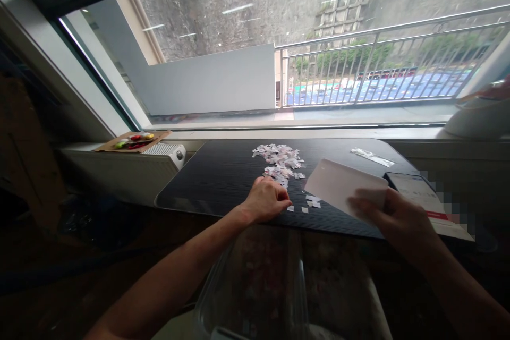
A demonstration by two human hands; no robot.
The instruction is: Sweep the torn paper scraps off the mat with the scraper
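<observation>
Many small cut paper pieces (279, 155) lie in a loose heap on the dark table (207, 175), with a few strays nearer its front edge. My left hand (266, 199) rests at the near side of the heap, fingers curled in; whatever they hold, if anything, is hidden. My right hand (394, 212) grips a pale translucent plastic sheet (345, 183) by its right end, tilted above the table. Below the table edge, under my hands, stands a clear plastic bin (300, 271).
A thin clear plastic packet (372, 157) lies at the back right of the table. A box with a red stripe (438, 215) is at the right end. Left stands a radiator (159, 156) with cardboard (107, 144) and colourful items on it. A large window is behind.
</observation>
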